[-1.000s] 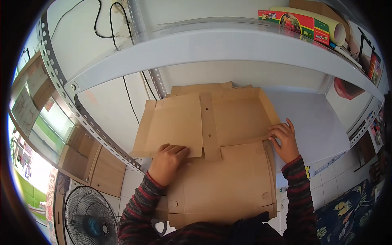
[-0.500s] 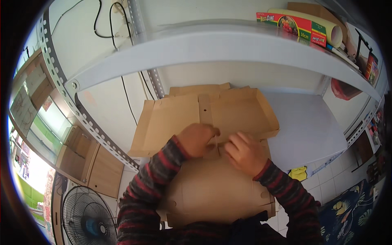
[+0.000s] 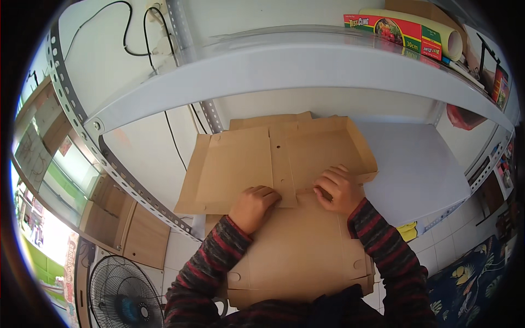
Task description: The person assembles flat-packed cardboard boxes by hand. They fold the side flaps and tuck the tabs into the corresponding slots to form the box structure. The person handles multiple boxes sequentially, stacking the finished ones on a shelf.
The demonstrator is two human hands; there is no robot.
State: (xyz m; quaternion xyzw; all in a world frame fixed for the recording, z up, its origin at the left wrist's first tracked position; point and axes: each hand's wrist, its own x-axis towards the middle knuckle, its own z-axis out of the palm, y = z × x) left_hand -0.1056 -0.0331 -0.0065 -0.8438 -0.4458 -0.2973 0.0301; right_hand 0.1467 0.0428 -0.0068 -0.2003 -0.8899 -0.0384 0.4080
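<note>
A flat brown cardboard box blank [image 3: 295,240] lies on a white table [image 3: 421,164] in front of me, its far panels [image 3: 240,164] folded partly up. My left hand [image 3: 254,205] presses down on the fold line near the middle, fingers curled. Beside it, my right hand [image 3: 339,188] presses on the cardboard at the same crease, fingers bent, next to the raised right flap [image 3: 361,147]. Both sleeves are dark with red stripes.
A white metal shelf [image 3: 284,71] hangs overhead with a red and green box of wrap [image 3: 394,30] and a roll on it. Cables [image 3: 131,33] run up the wall. A floor fan [image 3: 120,300] stands at lower left, beside wooden cabinets [image 3: 115,224].
My hands were spread apart on the cardboard a second ago; they came together at the middle crease, and the far panels now stand folded up a little more.
</note>
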